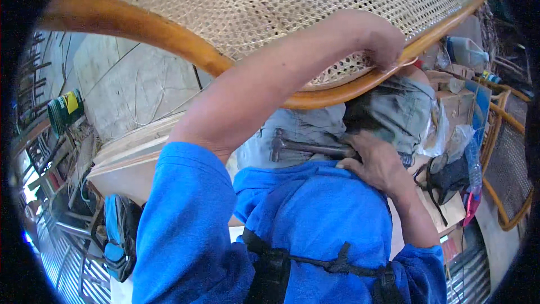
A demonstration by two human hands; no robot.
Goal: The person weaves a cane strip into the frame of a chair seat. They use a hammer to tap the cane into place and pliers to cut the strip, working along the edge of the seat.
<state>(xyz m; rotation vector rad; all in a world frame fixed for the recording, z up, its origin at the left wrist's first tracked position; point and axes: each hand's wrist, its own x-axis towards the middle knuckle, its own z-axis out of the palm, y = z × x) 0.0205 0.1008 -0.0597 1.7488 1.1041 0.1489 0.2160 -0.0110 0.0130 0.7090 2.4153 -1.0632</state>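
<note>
A wooden rattan frame point(323, 99) with woven cane mesh point(247, 8) spans the upper view and rests over my lap. My left arm reaches across it, and my left hand point(387, 45) bends down at the frame's right-hand rim. Its fingers are closed and partly hidden, with a thin pale cane strip point(409, 63) curving out beside the fingertips. Across my lap lies a dark metal hammer point(315, 147), its head pointing left. My right hand point(376, 160) closes around its handle, the thumb on the near side.
At the right are a second cane-and-rattan piece point(509, 163), a dark bag point(450, 177), clear plastic point(461, 138) and a translucent jug point(467, 50). Wooden boards point(132, 163) lie at the left, near a blue and black backpack point(119, 236) and a green-yellow packet point(66, 110).
</note>
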